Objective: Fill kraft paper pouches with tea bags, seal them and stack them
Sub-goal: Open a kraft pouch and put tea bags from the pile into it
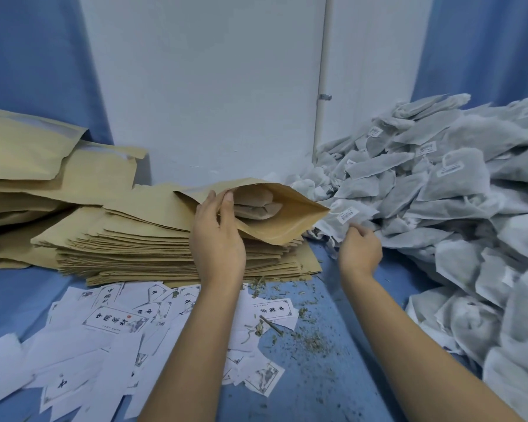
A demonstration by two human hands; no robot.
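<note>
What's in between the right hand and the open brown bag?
A white tea bag with a small tag, seen in the head view. The right hand pinches its lower edge, beside the open pouch the left hand holds.

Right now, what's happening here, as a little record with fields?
left hand: holds the open brown kraft paper pouch by its mouth
pouch contents: tea bags already inside
right hand: pinches a white mesh tea bag
tea bag pile: heaped on the right
flat pouches: stacked under the open pouch
table: blue, strewn with white printed labels and tea crumbs
</note>
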